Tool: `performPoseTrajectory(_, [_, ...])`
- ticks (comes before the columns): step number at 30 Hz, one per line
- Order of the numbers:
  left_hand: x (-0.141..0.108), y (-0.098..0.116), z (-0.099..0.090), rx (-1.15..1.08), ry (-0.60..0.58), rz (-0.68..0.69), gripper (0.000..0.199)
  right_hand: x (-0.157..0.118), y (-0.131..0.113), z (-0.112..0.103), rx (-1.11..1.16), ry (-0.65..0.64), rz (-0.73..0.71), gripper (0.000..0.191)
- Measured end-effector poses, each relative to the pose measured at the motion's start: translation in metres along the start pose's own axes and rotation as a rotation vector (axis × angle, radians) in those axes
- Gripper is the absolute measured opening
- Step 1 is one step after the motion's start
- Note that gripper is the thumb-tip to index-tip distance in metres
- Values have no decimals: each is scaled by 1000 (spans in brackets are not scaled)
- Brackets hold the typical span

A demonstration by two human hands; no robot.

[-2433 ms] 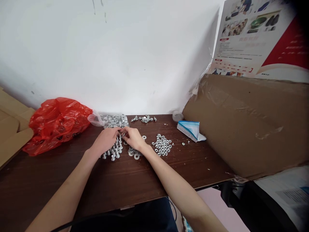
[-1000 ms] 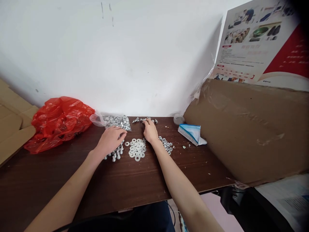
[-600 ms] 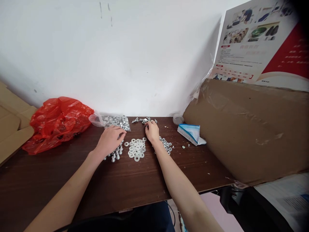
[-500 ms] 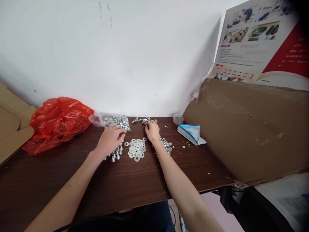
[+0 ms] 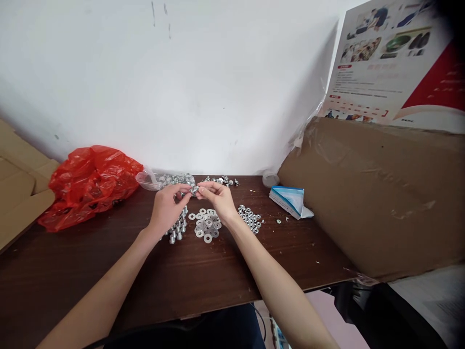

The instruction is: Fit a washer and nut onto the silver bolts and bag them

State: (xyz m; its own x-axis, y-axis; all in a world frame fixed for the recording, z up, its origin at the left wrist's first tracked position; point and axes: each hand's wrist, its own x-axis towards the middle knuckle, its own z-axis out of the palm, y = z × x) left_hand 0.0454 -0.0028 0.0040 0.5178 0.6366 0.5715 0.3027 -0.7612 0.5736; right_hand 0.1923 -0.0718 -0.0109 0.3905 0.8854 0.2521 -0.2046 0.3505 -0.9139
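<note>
My left hand (image 5: 167, 206) and my right hand (image 5: 218, 198) meet above the table, fingertips closed on one small silver bolt (image 5: 194, 190). Fingers cover part of it, so whether a nut or washer is on it I cannot tell. Below my left hand, several bolts (image 5: 177, 232) stand on their heads in rows. A loose pile of flat washers (image 5: 208, 224) lies between my forearms. Right of my right wrist is a cluster of nuts (image 5: 249, 218). Behind my hands, near the wall, lies a group of bolts with other hardware on them (image 5: 222, 181).
A clear bag of metal parts (image 5: 170, 180) and a red plastic bag (image 5: 92, 179) lie at the back left. To the right are a blue and white packet (image 5: 288, 201), a round clear container (image 5: 270, 179) and a large cardboard box (image 5: 370, 194). Small scraps dot the brown table (image 5: 203, 281).
My right hand has come left from the group near the wall to meet my left hand. Both now pinch the small bolt between them. The left fingers have closed.
</note>
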Motion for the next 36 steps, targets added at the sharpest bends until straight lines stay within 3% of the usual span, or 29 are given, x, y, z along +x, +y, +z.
performPoseTrajectory(3, [0,4,-1,-63,20,-24,20,2,1,-5,18,50,21,30])
performPoseTrajectory(8, [0,4,0,-44,3,12,28,2,1,-5,-44,9,-7,24])
performPoseTrajectory(14, [0,3,2,-15,-36,114,24,-3,2,0,-281,-26,-105,15])
performPoseTrajectory(20, [0,4,1,-50,-47,55,19,-4,0,0,-289,-46,-156,20])
performPoseTrajectory(23, [1,3,2,-114,-9,-47,20,-3,0,0,-264,-48,-162,25])
performPoseTrajectory(27, [2,0,4,-264,38,-156,26,-1,3,-1,-119,-59,22,36])
performPoseTrajectory(31, [2,1,4,-331,26,-72,20,-2,2,-1,87,-160,241,28])
performPoseTrajectory(36, [3,1,5,-387,30,10,17,-2,-2,-3,263,-136,333,16])
